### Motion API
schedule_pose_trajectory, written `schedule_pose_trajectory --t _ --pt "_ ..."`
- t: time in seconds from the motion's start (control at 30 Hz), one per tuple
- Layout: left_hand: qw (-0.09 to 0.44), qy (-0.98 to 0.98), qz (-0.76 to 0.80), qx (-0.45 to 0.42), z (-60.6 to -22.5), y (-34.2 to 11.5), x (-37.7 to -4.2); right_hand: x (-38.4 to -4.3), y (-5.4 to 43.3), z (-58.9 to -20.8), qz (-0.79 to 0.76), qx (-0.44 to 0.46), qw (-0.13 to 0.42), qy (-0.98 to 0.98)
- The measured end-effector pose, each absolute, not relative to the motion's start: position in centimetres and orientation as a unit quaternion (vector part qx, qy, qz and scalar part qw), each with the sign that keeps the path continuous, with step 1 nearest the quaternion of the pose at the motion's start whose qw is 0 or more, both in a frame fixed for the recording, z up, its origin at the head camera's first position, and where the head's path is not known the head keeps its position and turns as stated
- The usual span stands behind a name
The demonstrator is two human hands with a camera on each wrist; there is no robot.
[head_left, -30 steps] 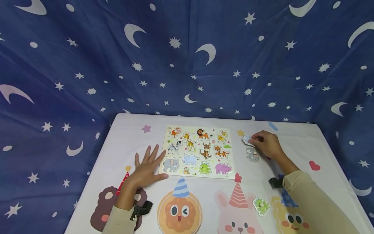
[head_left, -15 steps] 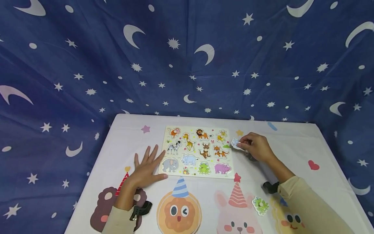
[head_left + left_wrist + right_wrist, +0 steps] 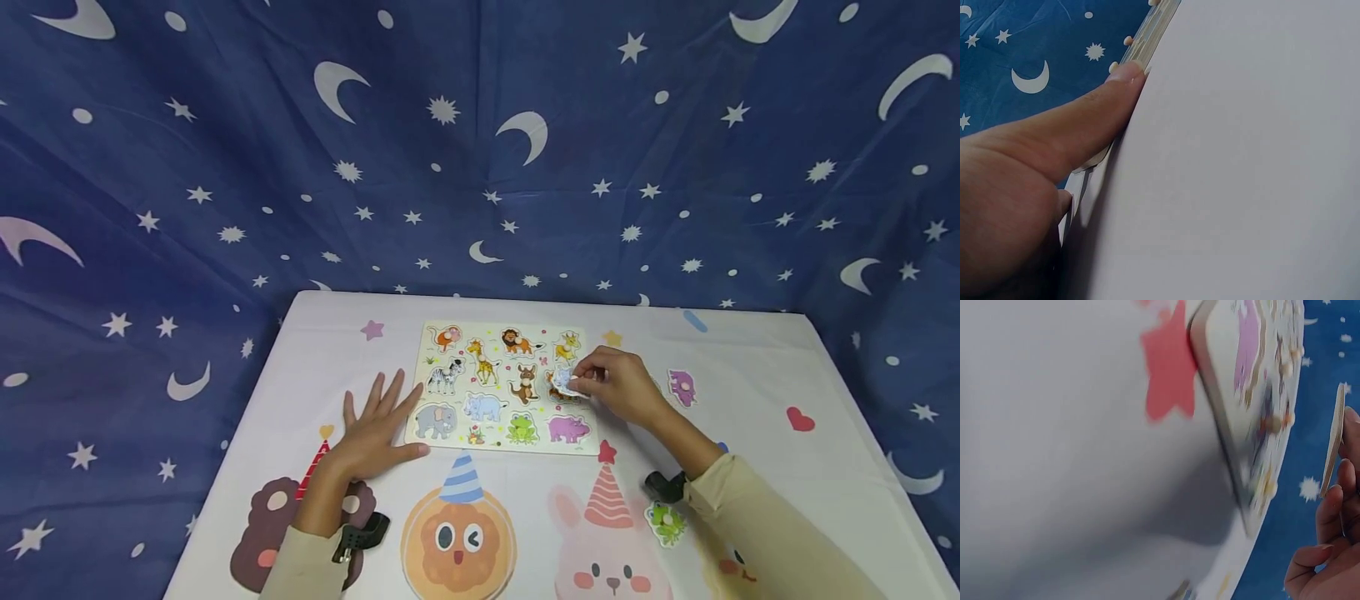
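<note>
Pale blue, wooden-edged: one flat animal piece (image 3: 564,380), lifted above the right part of the picture board (image 3: 540,448), partly covering the tiger (image 3: 558,397) and, by the right wrist view, apart from the board. Right hand (image 3: 618,385): thumb and fingers closed in a pinch on that piece, nothing else held. Left hand (image 3: 378,437): fingers straight and spread beside the board, thumb touching its edge, nothing grasped. Loose on the desk (image 3: 750,387): one purple hippo piece (image 3: 682,388), beyond your right wrist; one frog piece (image 3: 665,524), just beside your right sleeve (image 3: 738,508). Risks, as judged: your grip looks to be toward one side of the piece, so it may tip or twist if it brushes a raised peg (image 3: 1274,424). Lowered too soon, it would likely knock the tiger. Your fingers hide part of its outline, so you could misjudge its angle over the blue picture (image 3: 483,407). Uneven pressure from your left thumb might skew the board. A low sweep of your right forearm or wrist camera (image 3: 666,486) could drag the frog piece.
</note>
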State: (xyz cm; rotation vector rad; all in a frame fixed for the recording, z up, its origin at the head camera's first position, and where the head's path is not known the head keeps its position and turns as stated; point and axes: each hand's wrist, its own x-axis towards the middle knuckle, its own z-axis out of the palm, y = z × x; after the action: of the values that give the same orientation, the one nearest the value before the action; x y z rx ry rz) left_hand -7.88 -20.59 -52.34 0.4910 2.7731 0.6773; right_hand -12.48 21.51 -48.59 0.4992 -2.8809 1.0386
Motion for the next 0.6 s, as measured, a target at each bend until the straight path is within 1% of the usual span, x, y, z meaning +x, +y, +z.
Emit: schedule_pose_trajectory --t 0.23,0.6 --pt "0.124 0.953 0.223 0.166 -52.3 -20.6 -7.9 -12.3 19.0 -48.9 0.348 0.204 0.008 -0.915" --pt "0.120 0.951 0.226 0.177 -52.6 -20.8 -7.9 -12.2 15.3 -49.2 0.350 0.215 -0.024 -0.911"
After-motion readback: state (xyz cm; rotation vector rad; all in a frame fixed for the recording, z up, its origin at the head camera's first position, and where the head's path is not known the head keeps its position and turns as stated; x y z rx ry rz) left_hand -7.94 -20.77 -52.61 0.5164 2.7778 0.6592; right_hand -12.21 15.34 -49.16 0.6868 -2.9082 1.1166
